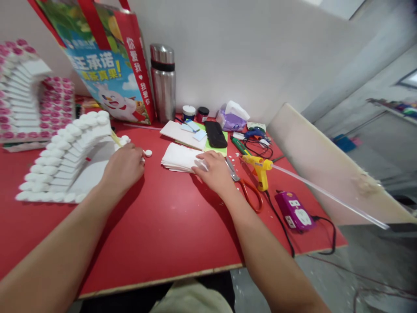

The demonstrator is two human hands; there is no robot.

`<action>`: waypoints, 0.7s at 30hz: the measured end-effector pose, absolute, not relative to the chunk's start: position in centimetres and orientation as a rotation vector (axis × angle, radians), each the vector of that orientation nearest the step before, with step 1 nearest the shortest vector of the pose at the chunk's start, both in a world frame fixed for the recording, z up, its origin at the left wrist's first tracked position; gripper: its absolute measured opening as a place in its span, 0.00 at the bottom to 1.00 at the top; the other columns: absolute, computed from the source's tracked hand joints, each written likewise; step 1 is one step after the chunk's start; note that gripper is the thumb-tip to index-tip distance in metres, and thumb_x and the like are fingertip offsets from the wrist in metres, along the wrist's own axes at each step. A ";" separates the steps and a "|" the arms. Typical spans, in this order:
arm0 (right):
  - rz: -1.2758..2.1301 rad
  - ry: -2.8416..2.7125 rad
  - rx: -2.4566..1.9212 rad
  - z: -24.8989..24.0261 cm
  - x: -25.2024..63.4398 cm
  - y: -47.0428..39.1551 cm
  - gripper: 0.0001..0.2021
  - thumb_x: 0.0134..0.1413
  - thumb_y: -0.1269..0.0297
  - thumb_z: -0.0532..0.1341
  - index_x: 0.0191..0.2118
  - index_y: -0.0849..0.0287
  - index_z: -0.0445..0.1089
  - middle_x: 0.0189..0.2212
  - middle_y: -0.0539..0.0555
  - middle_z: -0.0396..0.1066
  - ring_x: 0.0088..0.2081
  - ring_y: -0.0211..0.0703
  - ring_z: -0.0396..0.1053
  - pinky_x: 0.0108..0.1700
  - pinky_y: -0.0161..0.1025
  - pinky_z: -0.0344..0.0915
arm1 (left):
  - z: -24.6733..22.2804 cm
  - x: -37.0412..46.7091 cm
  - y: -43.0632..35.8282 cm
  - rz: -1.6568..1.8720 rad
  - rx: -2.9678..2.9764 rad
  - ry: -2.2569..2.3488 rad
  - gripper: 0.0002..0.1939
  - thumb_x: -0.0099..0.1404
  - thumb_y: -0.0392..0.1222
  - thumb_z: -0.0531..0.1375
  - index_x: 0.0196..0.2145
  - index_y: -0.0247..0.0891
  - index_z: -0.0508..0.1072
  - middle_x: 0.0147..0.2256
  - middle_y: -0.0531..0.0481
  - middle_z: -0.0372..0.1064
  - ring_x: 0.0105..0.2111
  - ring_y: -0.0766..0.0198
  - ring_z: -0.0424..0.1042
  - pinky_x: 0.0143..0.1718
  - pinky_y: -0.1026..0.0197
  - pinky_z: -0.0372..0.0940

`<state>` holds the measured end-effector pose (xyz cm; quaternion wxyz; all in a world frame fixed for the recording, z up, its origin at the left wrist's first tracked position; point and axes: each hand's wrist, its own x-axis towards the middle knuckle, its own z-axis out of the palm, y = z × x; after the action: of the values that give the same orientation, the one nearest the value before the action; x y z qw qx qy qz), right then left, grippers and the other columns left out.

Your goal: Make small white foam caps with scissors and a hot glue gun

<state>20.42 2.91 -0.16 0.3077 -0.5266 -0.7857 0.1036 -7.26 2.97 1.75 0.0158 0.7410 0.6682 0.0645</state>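
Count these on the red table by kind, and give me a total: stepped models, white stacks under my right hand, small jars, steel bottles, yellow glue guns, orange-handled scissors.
Stepped models: 2
White stack under the right hand: 1
Small jars: 2
Steel bottle: 1
Yellow glue gun: 1
Orange-handled scissors: 1 pair
Total: 8

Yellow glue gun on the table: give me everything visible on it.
The glue gun has a glossy yellow body, apparently plastic. Its nozzle points left; its handle extends toward the wearer. A long, clear rod sticks out of the rear, reaching past the table on the right. A black cord runs from the handle toward the near edge. It sits on the red tabletop, right of the scissors, with neither hand on it. Power state and whether it's propped: can't tell.
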 end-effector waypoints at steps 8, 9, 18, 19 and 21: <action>0.461 -2.091 -1.492 -0.2 20.0 2.4 0.06 0.57 0.67 0.69 0.39 0.59 0.74 0.40 0.55 0.69 0.39 0.45 0.68 0.44 0.41 0.65 | 1.9 -5.6 2.1 0.753 2.266 2.034 0.09 0.63 0.34 0.55 0.42 0.35 0.68 0.43 0.36 0.65 0.44 0.46 0.70 0.46 0.47 0.66; 0.482 -2.086 -1.496 -0.1 20.1 2.4 0.05 0.57 0.67 0.69 0.39 0.59 0.74 0.40 0.55 0.69 0.38 0.44 0.68 0.43 0.41 0.65 | 1.8 -5.2 2.0 0.820 2.268 1.990 0.07 0.63 0.34 0.54 0.41 0.36 0.68 0.42 0.37 0.65 0.44 0.47 0.69 0.45 0.48 0.66; 0.457 -2.097 -1.398 0.0 20.3 2.8 0.10 0.64 0.68 0.62 0.29 0.59 0.75 0.30 0.54 0.70 0.37 0.44 0.68 0.42 0.40 0.61 | 0.3 -3.0 1.4 1.035 2.221 1.755 0.03 0.64 0.34 0.55 0.36 0.40 0.63 0.37 0.45 0.64 0.35 0.57 0.66 0.39 0.54 0.64; 0.455 -2.103 -1.394 0.0 20.3 2.8 0.12 0.64 0.68 0.61 0.28 0.59 0.74 0.29 0.53 0.70 0.37 0.44 0.68 0.42 0.39 0.61 | 0.3 -3.0 1.4 1.038 2.223 1.752 0.03 0.64 0.34 0.55 0.35 0.40 0.63 0.37 0.46 0.64 0.34 0.57 0.66 0.38 0.54 0.63; 0.447 -2.109 -1.393 0.1 20.3 2.8 0.13 0.64 0.68 0.60 0.27 0.59 0.74 0.28 0.53 0.69 0.36 0.44 0.68 0.41 0.39 0.60 | 0.4 -3.0 1.4 1.040 2.236 1.741 0.02 0.64 0.35 0.55 0.35 0.40 0.64 0.37 0.46 0.64 0.34 0.57 0.66 0.38 0.54 0.63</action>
<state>20.34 2.84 0.06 0.2834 -0.5204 -0.7881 0.1670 -3.05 1.36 0.38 0.0613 0.7392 0.5757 0.3440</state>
